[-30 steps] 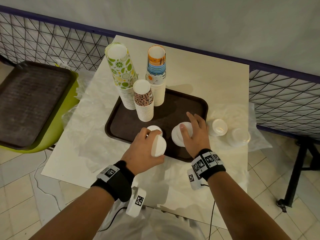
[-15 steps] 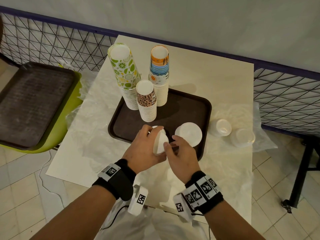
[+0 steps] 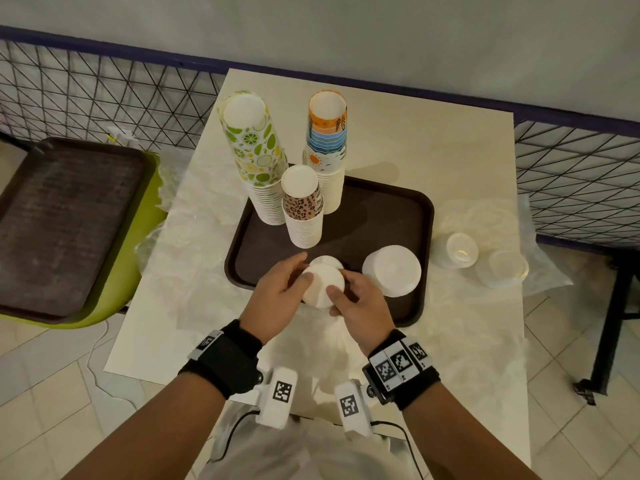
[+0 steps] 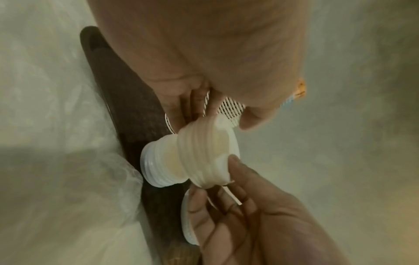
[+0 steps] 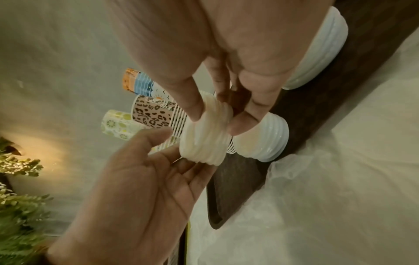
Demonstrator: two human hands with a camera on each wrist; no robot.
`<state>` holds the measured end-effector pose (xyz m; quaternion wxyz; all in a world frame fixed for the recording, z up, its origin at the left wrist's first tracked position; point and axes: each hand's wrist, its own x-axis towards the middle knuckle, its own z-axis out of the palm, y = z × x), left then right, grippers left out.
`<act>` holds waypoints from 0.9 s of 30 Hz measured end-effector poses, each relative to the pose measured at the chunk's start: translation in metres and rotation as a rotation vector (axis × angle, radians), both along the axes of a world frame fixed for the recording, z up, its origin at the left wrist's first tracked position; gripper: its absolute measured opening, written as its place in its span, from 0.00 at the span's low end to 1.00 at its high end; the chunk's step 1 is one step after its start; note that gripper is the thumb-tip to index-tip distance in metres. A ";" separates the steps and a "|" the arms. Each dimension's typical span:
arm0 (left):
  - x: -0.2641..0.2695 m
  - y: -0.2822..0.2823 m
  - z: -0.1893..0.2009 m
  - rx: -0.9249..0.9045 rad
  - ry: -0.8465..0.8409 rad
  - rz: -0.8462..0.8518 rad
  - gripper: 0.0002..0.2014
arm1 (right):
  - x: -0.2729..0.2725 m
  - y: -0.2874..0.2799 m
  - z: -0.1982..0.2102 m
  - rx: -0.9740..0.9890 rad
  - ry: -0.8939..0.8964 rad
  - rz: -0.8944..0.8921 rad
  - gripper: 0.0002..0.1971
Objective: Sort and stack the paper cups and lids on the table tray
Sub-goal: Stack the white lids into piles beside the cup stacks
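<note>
Dark brown tray point(image 3: 408, 216) on a cream bench point(image 3: 433, 143). At the tray's far-left corner: cup stack point(image 3: 254, 150) topped with a green and yellow citrus print; cup stack point(image 3: 327, 133) topped with orange, blue-wave and sun bands; shorter cup stack point(image 3: 302, 206) topped with a pink leopard print. Lower cups in each stack white. White lid stacks point(image 3: 393, 270) near the tray's near edge. Black wristbands point(image 3: 225, 365) with black-and-white square markers.

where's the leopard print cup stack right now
In the head view the leopard-print paper cup stack stands upright on the dark brown tray, far-left part, in front of the lime-print cup stack and the orange-and-blue cup stack.
</note>
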<state>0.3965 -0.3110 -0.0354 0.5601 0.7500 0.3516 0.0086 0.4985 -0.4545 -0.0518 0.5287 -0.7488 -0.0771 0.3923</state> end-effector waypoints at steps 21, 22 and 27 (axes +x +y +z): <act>0.034 0.007 -0.035 0.158 0.101 -0.046 0.17 | -0.032 0.041 -0.024 -0.343 -0.315 -0.184 0.21; 0.035 0.006 -0.037 0.149 0.101 -0.045 0.17 | -0.033 0.042 -0.025 -0.344 -0.304 -0.196 0.21; 0.037 0.008 -0.043 0.178 0.088 -0.058 0.17 | -0.036 0.046 -0.032 -0.345 -0.244 -0.273 0.22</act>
